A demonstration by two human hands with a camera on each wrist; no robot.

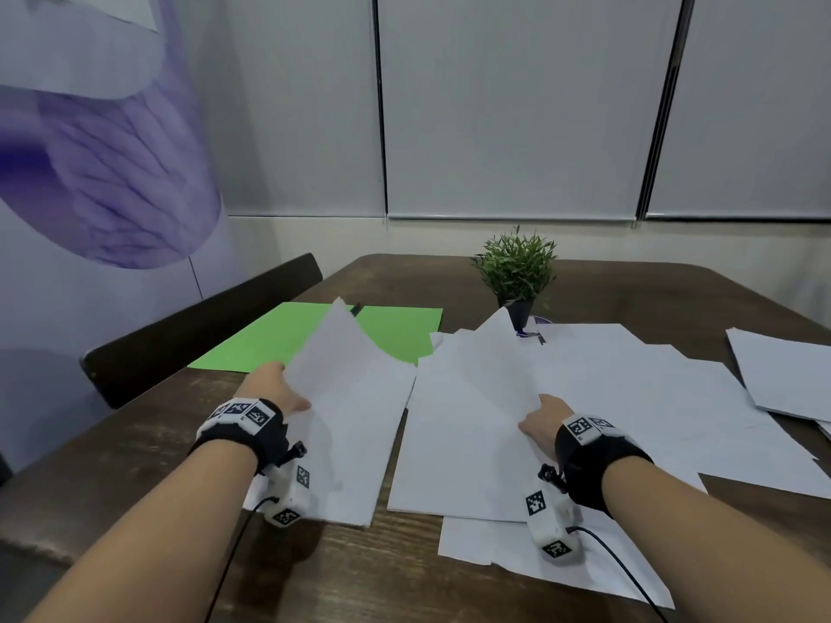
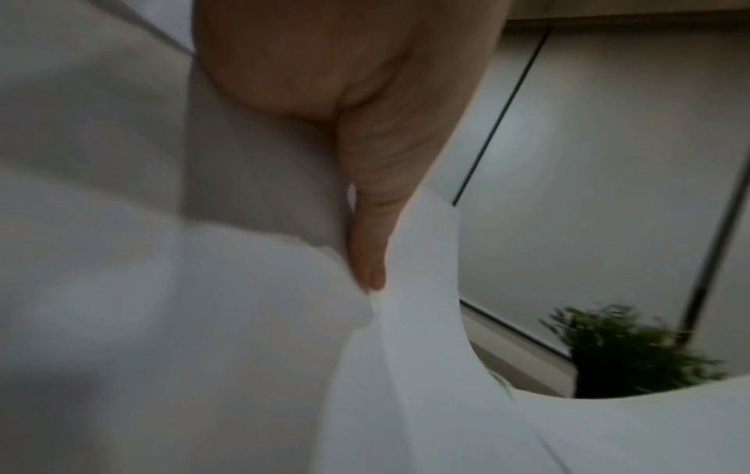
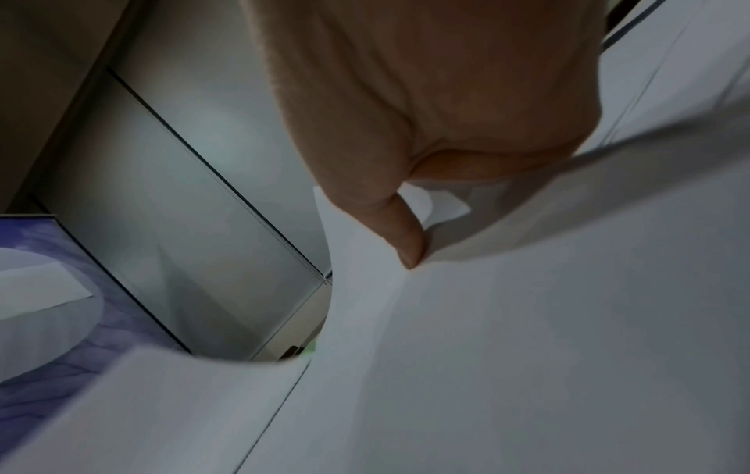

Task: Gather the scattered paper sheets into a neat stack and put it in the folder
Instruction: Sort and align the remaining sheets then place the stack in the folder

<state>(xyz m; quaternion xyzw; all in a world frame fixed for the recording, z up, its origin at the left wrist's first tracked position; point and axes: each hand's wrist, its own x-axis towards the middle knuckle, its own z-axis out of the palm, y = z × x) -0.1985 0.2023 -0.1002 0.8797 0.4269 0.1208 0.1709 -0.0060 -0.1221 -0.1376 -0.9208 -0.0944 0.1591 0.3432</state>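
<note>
White paper sheets lie scattered over the brown table. My left hand grips the left edge of one sheet and lifts it, so its far corner curls up. In the left wrist view the thumb presses on that paper. My right hand pinches the right edge of another raised sheet; the right wrist view shows its thumb on the paper. A green folder lies flat beyond the left hand, partly hidden by the lifted sheet.
A small potted plant stands at the middle back of the table. More loose sheets lie at the right, one near the table's right edge. A dark chair back runs along the table's left side. Wall blinds close off the far side.
</note>
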